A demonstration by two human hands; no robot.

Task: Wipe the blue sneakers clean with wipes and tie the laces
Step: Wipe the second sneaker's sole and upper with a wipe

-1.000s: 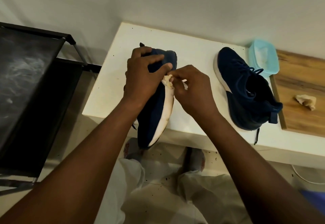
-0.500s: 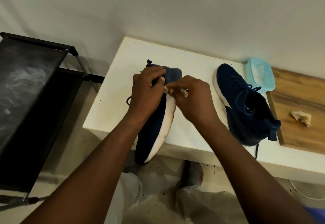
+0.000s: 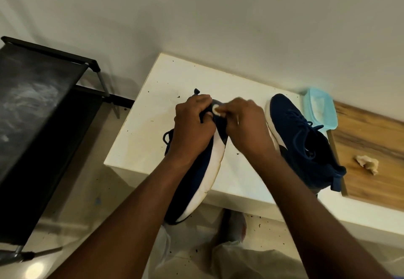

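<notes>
My left hand (image 3: 192, 125) grips a blue sneaker (image 3: 201, 173) turned on its side, white sole facing right, over the front edge of the white table (image 3: 142, 134). My right hand (image 3: 244, 125) pinches a small cream wipe (image 3: 217, 110) against the far end of that shoe. A loose lace (image 3: 167, 136) hangs left of my left hand. The second blue sneaker (image 3: 303, 141) stands upright on the table to the right, its laces loose.
A light blue wipes pack (image 3: 319, 110) lies behind the second sneaker. A used crumpled wipe (image 3: 367, 164) rests on the wooden board (image 3: 371, 143) at right. A black metal rack (image 3: 41, 125) stands left of the table. Dirt specks dot the floor.
My right hand has slid the wipe along the sole towards the far end of the shoe. The camera has tilted up, so everything sits lower in view.
</notes>
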